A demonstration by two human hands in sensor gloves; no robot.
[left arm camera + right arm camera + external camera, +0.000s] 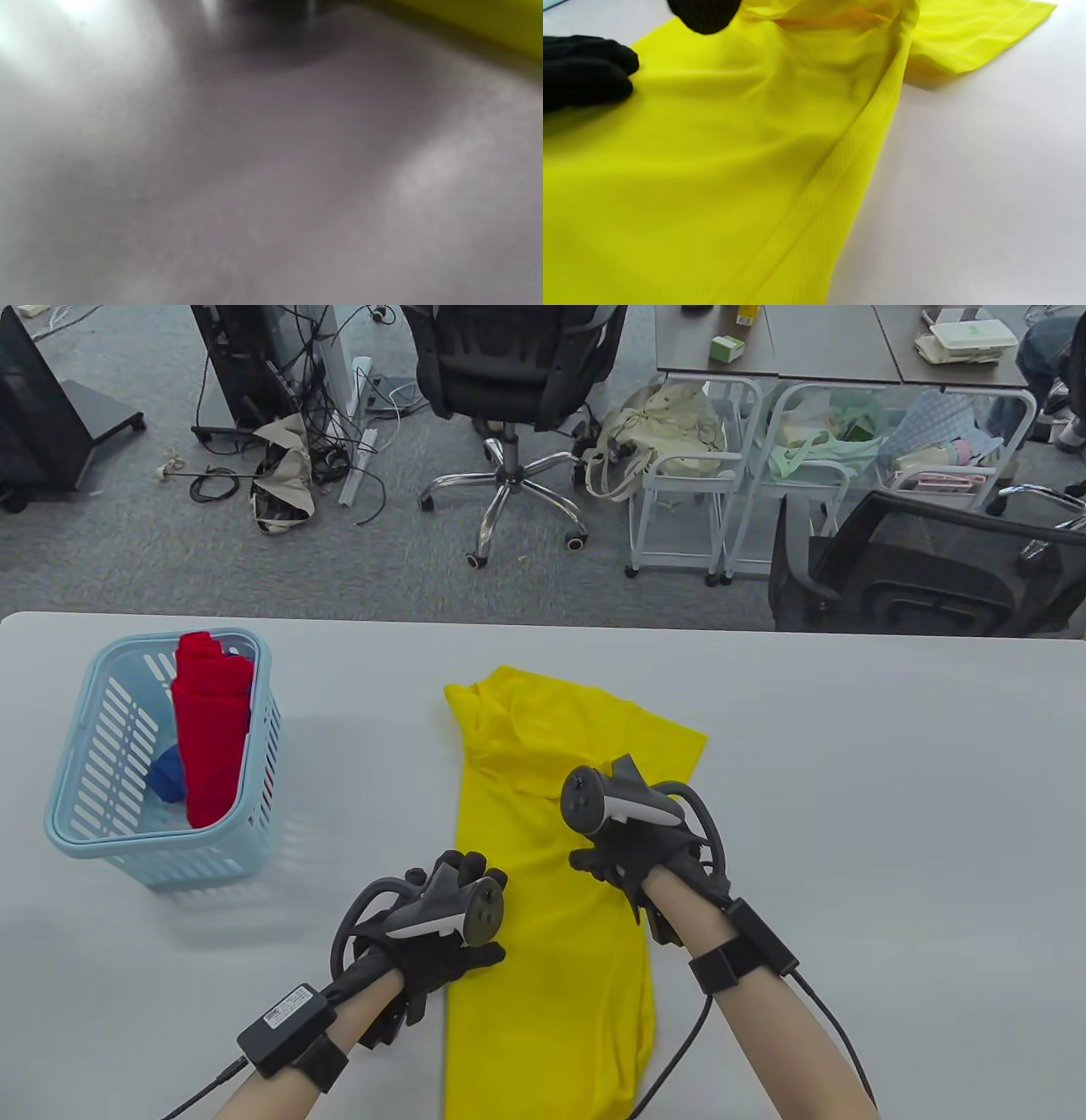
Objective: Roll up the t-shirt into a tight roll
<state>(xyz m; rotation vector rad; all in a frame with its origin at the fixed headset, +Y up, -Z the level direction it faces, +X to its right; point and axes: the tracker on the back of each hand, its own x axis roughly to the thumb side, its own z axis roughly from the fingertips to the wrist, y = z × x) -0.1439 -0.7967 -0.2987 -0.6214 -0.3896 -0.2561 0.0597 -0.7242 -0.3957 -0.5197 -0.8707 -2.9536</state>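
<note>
A yellow t-shirt (551,984) lies on the white table (848,814), folded into a long strip running away from me, one sleeve (670,742) sticking out at the far right. My left hand (475,899) rests on the strip's left edge, its fingers mostly hidden under the tracker. My right hand (607,861) lies on the strip's right side. In the right wrist view its black fingers (585,72) lie flat on the yellow fabric (712,169). The left wrist view is blurred, with only table and a yellow sliver (488,21).
A light blue basket (127,645) stands at the left of the table, holding a red rolled garment (212,729) and a blue one (167,776). Office chairs, carts and cables stand on the floor beyond the far edge.
</note>
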